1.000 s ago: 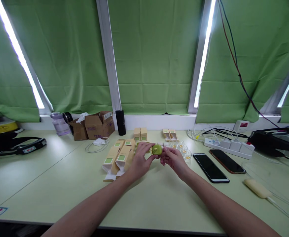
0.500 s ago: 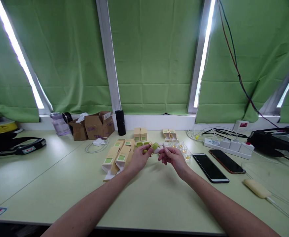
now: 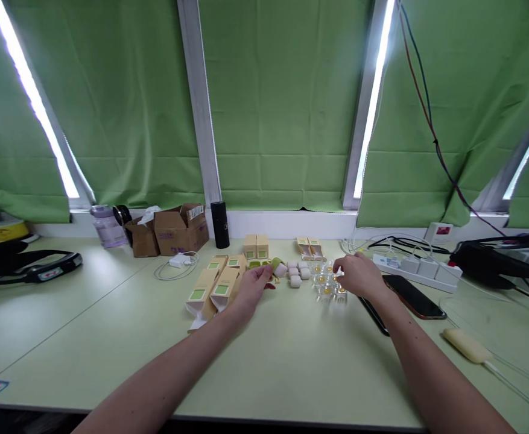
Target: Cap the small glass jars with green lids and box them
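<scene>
My left hand (image 3: 253,286) pinches a small green-and-white piece (image 3: 278,267), its white end pointing right. Just right of it, a group of small pinkish-white blocks (image 3: 295,281) sits on the table. My right hand (image 3: 359,274) is over the right side of several small clear cups (image 3: 326,289) with gold-coloured centres. Its fingers are curved down and apart at one cup; whether they touch it is hard to see. Kraft boxes with green labels (image 3: 222,289) lie beside my left hand, and small green pieces (image 3: 257,263) are behind it.
Two upright boxes (image 3: 256,247) and an open pair (image 3: 310,248) stand farther back. On the right are a phone (image 3: 413,296), another phone partly under my right arm, a power strip (image 3: 420,269) and a cream-coloured device (image 3: 468,346). A black cylinder (image 3: 219,225) and cardboard cartons (image 3: 181,232) stand behind.
My right hand has left the green-and-white piece and moved right to the clear cups. My left hand keeps the piece, slightly farther left. The pinkish-white blocks now show.
</scene>
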Demonstrator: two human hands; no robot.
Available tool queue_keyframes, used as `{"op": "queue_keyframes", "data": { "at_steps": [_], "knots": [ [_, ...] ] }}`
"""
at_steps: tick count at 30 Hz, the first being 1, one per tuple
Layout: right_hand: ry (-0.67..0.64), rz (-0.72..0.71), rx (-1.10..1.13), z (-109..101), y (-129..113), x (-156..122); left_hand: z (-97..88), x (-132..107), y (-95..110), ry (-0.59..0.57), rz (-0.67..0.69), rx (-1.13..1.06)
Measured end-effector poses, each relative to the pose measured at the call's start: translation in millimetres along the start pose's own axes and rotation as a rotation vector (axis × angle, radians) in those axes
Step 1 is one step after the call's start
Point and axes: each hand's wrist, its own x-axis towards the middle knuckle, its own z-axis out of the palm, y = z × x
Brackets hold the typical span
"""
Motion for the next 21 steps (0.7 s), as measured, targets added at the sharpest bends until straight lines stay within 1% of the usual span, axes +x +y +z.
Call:
{"op": "queue_keyframes", "data": {
  "at_steps": [3, 7, 9, 12, 15, 17, 19, 20, 21],
  "knots": [
    [-0.023, 0.019, -0.042, 4, 11, 2, 0.1, 0, -1, 0.002, -0.007, -0.004],
    [-0.041, 0.019, -0.034, 16, 9, 2, -0.5, 0, -2, 0.003, 0.006, 0.006],
    [-0.040, 0.025, -0.025, 18, 8, 2, -0.9, 0, -2, -0.002, 0.007, 0.009],
    [-0.021, 0.049, 0.006, 15, 11, 4, -1.2, 1, -2, -0.002, 0.004, 0.007],
    [0.012, 0.075, 0.075, 5, 18, 6, -1.5, 2, -3, 0.009, 0.002, -0.002],
    [0.032, 0.068, 0.140, -3, 19, 7, -1.8, 2, -5, 0.016, 0.004, -0.004],
    [0.041, 0.001, 0.273, -9, 16, 6, -2.0, 3, -6, 0.022, 0.010, -0.001],
    [0.034, -0.064, 0.401, -11, 13, 5, -2.0, 3, -6, 0.025, 0.011, -0.002],
    [0.014, -0.155, 0.650, -13, 8, 3, -2.0, 3, -6, 0.030, 0.011, -0.007]
  ]
}}
